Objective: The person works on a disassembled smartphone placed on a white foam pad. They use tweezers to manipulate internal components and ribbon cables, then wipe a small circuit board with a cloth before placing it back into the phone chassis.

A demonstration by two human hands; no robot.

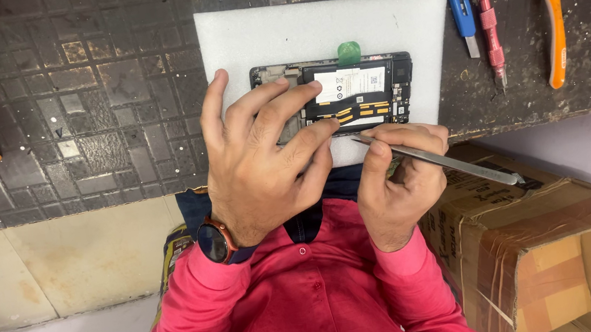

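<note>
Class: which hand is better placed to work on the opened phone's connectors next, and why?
Right hand: it grips the tweezers, tip at the phone. Left hand only steadies it.

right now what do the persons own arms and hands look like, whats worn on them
Both arms wear long pink-red sleeves ending at the wrists. The left hand is bare, with a round dark-faced watch on a reddish band. The right hand is bare: no glove, no ring visible.
</note>
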